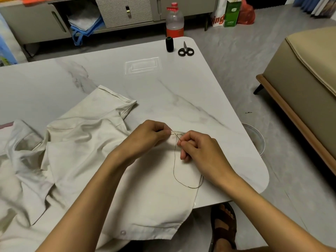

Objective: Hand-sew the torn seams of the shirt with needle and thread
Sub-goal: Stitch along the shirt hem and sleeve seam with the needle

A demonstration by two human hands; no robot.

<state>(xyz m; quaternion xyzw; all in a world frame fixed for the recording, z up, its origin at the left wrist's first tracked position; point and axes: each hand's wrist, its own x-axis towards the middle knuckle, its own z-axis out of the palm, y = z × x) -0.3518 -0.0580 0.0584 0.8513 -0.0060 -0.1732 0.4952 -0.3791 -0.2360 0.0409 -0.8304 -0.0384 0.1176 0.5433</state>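
Head view: the shirt (87, 151) is lying spread and rumpled across the table (181, 84), with its near-right panel flattened under both forearms. At that panel's far edge the left hand (151, 137) is pinching the folded seam (177, 132) between thumb and fingertips. Just right of it, the right hand (200, 150) is closing thumb and forefinger on a short dark sliver, judged to be the needle (178, 138); it is too thin to confirm.

The thread (174, 166) is trailing from the seam in a long slack loop over the shirt panel and is reaching the panel's right border.

Risks, as judged:
- The slack loop is liable to twist or catch on the shirt border during the pull-through, causing a knot.
- The left fingertips are sitting very close to the needle point, so a prick is possible.
- The seam fold is slipping easily if the pinch loosens, giving a crooked stitch.

Well beyond the shirt, the spool (169, 44) and scissors (185, 50) are sitting unused.
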